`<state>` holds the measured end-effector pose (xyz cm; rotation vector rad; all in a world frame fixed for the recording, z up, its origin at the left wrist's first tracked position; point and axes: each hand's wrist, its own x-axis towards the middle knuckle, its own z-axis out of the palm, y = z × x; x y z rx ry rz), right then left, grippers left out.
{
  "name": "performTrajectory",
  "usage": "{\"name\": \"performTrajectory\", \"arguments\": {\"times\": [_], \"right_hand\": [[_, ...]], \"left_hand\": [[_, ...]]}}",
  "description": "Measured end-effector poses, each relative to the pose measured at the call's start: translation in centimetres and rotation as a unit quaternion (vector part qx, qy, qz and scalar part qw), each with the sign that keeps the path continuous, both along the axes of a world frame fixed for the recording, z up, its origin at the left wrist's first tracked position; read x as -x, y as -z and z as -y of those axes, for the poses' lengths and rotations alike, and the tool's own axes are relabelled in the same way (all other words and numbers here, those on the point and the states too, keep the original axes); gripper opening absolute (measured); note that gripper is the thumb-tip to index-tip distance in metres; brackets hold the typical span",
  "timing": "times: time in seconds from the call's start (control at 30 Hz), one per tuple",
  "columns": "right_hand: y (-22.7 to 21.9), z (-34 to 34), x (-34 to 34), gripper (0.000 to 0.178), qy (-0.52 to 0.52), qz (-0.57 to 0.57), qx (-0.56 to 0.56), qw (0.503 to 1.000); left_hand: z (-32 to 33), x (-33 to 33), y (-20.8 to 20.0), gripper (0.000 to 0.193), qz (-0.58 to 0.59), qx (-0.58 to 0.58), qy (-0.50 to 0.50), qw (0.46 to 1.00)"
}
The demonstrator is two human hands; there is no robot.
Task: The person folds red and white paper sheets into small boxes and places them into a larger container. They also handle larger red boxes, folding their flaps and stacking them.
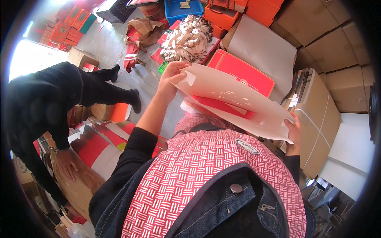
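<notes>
A large pale cardboard sheet [218,84] is stretched between my two hands, bowed and tilted, with small cut-outs near its middle. My left hand [173,77] pinches its far left corner beside a notched cut-out. At the right end, my right hand [293,130] grips the edge, fingers curled around it. A red panel [222,106] shows just below the sheet's near side; whether it is joined to the sheet I cannot tell. Beyond the sheet lies a red printed board [248,75] with gold edging, partly covered by it.
Behind stands a heap of cut paper scraps [186,39], with a blue crate [182,10] farther back. A grey-white board stack [260,49] and strapped cardboard [315,123] are at right, below brown cartons [333,47]. A co-worker in black [43,87] bends over stacked sheets at left.
</notes>
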<state>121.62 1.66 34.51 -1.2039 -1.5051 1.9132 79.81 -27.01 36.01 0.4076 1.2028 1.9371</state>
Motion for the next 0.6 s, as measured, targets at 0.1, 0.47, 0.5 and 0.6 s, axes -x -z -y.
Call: {"name": "performTrajectory", "arguments": {"times": [0.1,0.47,0.5,0.6], "right_hand": [[0.6,0.4,-0.1,0.026,0.054,-0.068,0.008,0.996],[-3.5,1.1,-0.3,0.062,-0.081,0.152,-0.165,0.971],[-4.2,1.3,0.1,0.060,-0.105,0.194,-0.207,0.953],[-6.1,0.3,0.1,0.054,-0.133,0.229,-0.176,0.948]], "left_hand": [[-0.1,-1.0,0.1,0.013,0.009,-0.059,-0.086,0.995],[1.5,2.1,-6.9,0.046,-0.526,0.219,0.291,0.769],[1.4,2.3,-7.0,0.046,-0.554,0.222,0.304,0.743],[0.9,2.4,-7.3,0.033,-0.454,0.323,0.289,0.778]]}}
